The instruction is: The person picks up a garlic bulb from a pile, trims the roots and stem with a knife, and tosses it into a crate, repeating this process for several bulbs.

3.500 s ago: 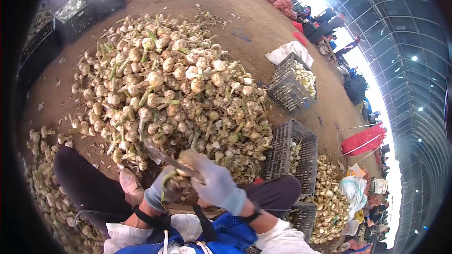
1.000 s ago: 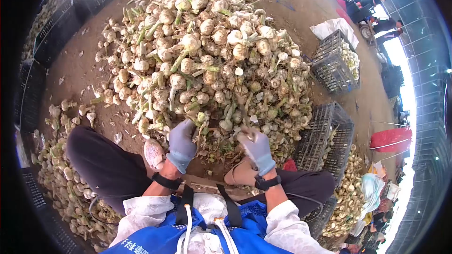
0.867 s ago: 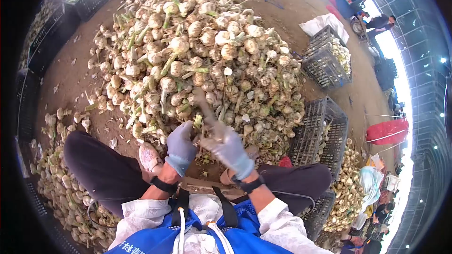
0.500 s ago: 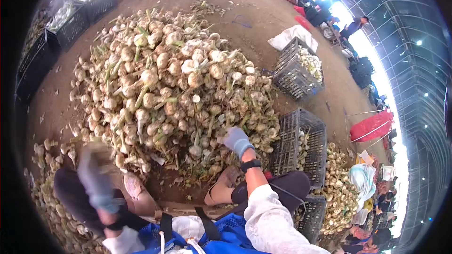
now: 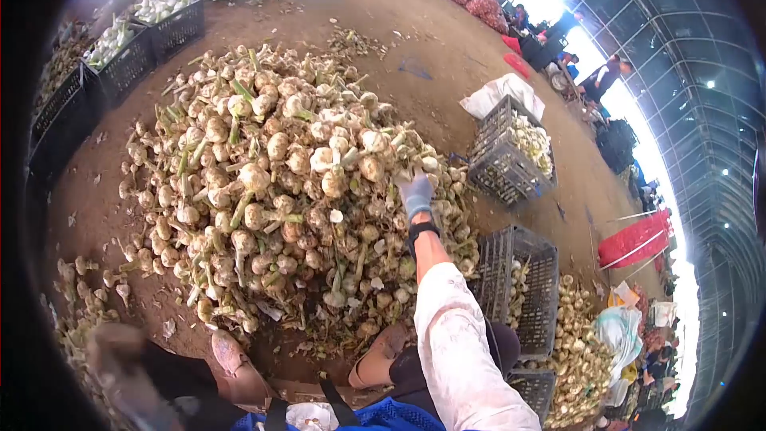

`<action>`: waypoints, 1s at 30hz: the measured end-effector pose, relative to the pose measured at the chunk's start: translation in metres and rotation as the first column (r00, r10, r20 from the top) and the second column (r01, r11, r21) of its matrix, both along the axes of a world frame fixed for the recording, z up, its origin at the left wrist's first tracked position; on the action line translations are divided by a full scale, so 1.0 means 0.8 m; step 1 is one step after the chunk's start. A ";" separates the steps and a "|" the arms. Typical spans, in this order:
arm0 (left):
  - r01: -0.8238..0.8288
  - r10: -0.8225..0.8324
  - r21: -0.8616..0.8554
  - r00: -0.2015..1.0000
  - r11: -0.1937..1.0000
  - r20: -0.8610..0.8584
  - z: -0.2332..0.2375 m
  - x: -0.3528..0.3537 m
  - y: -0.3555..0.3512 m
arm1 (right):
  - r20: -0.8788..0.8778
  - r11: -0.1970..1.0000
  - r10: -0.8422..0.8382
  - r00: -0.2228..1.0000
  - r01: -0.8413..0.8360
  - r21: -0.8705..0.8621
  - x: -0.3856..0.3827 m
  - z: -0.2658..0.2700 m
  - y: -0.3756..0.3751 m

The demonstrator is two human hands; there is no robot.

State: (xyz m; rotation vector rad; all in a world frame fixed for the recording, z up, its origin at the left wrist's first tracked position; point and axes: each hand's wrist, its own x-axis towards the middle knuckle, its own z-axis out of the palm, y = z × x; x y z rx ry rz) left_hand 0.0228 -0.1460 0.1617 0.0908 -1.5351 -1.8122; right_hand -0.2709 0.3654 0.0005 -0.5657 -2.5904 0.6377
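A large heap of garlic bulbs [image 5: 279, 183] with dry stalks lies on the ground in front of me. My right hand [image 5: 416, 193], in a pale grey-blue glove with a black band at the wrist, reaches into the right side of the heap. Its fingers are stretched out and touch the bulbs there; their tips are partly hidden among them. At the lower left, my left hand [image 5: 140, 399] is smeared by motion beside my dark-trousered knee. A brownish blur is at its far end, and I cannot make out what that is.
Black crates [image 5: 523, 291] stand right of the heap, with more garlic [image 5: 578, 343] beyond. A crate of pale pieces [image 5: 511, 152] sits farther off by a white sack [image 5: 503, 96]. Crates of white garlic [image 5: 144, 40] line the far left. My shoes are at the heap's near edge.
My right hand has moved forward and slightly right, farther up the heap. My left hand has swung down and left, away from the heap. The view has shifted slightly.
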 end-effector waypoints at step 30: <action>0.460 -0.496 0.214 0.677 0.862 0.543 -0.140 -0.048 0.076 | 0.600 0.676 0.556 0.574 -0.733 0.075 -0.009 0.132 -0.190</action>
